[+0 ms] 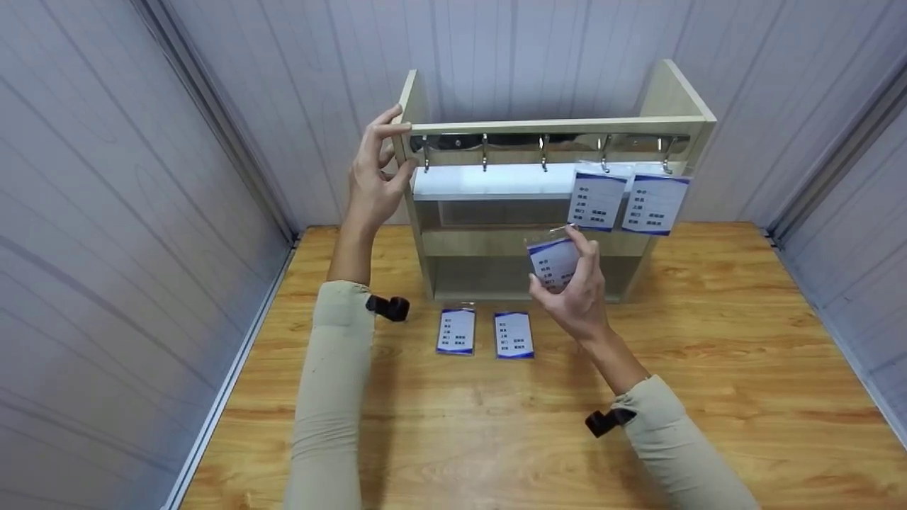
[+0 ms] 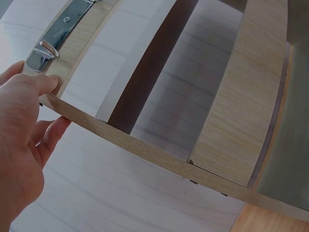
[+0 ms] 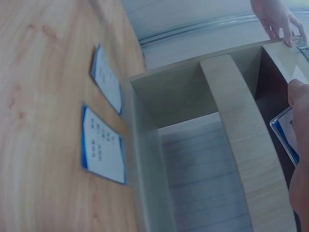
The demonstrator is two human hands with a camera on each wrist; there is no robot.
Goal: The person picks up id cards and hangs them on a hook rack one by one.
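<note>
My left hand grips the upper left side of a small wooden shelf, thumb at the front edge. In the left wrist view its fingers wrap the side panel. My right hand pinches a badge card in a clear sleeve, tilted, in front of the shelf and below the hooks. Two like badge cards hang from the metal hook rail: one from the fourth hook, another from the rightmost. The three hooks on the left hold nothing.
Two more badge cards, a left one and a right one, lie on the wood-grain surface before the shelf. Pale panelled walls stand behind and at both sides.
</note>
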